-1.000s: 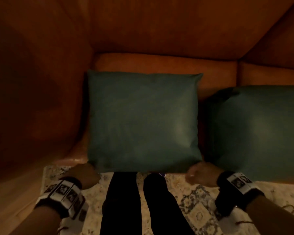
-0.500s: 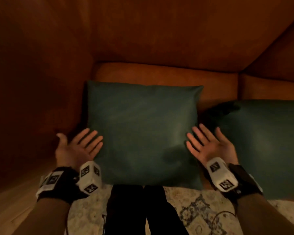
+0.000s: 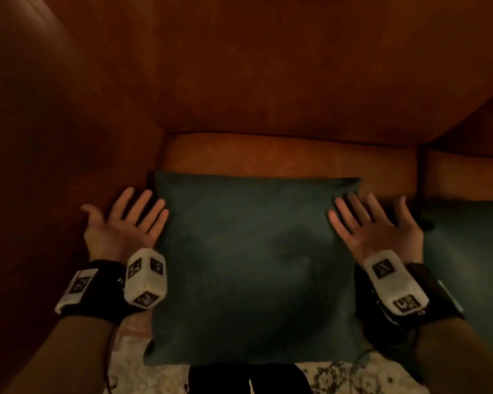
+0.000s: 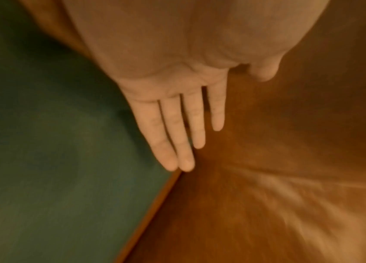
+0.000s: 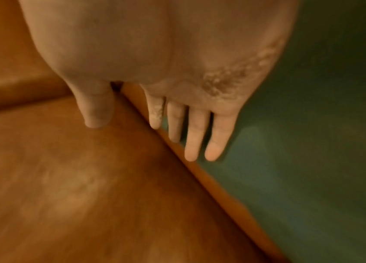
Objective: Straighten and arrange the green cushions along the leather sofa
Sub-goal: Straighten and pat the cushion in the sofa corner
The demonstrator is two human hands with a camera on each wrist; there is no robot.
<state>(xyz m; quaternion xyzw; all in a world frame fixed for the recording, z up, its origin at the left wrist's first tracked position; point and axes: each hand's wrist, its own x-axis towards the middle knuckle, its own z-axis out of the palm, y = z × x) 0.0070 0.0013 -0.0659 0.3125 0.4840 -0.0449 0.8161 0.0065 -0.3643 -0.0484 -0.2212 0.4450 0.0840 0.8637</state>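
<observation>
A green cushion (image 3: 254, 265) lies flat on the leather sofa seat (image 3: 282, 155), in the corner by the left armrest. My left hand (image 3: 131, 220) is open, palm up, fingers straight, along the cushion's left edge. My right hand (image 3: 373, 223) is open the same way at the right edge. In the left wrist view the left hand's fingers (image 4: 177, 133) lie where the cushion (image 4: 42, 142) meets the leather. In the right wrist view the right hand's fingers (image 5: 195, 135) lie at the edge of the cushion (image 5: 312, 160). Neither hand holds anything.
A second green cushion (image 3: 467, 265) lies on the neighbouring seat to the right. The sofa backrest (image 3: 268, 66) rises behind and the armrest (image 3: 54, 166) closes the left side. A patterned rug (image 3: 353, 376) and my dark trouser legs (image 3: 245, 379) show below.
My hands left the cushion's front corners, opened palm up, and slid along its two sides toward the backrest. The cushion now sits lower in the view.
</observation>
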